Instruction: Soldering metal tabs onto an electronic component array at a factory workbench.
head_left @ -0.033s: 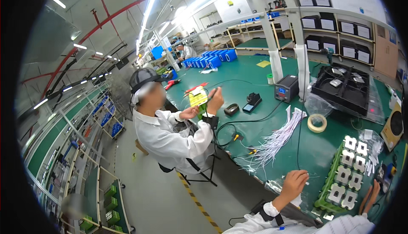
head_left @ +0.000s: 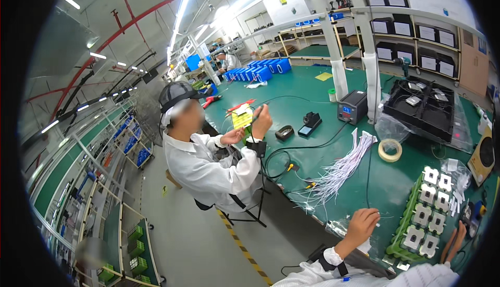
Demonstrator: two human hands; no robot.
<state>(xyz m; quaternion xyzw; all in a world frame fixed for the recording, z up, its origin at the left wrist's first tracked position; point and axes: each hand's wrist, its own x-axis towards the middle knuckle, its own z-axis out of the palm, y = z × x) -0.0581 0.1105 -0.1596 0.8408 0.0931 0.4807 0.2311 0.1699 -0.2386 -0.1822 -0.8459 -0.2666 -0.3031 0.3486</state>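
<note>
- Across a green-topped bench (head_left: 304, 84), hardly changed from the previous picture; seemingly no headway.
- With a green-framed cell pack (head_left: 421, 213) toward the near right.
- With left hand (head_left: 360, 228) curled by a thin pale wire (head_left: 385, 216); impossible to say whether pinching it.
- With right hand (head_left: 454, 242) beside the pack, fingers extended; too obscured to judge any grip.

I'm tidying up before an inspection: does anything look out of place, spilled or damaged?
No spill or damage stands out. The white wires look untidy: bunched at one end, their loose tips splay out toward the edge of the green table.
</note>
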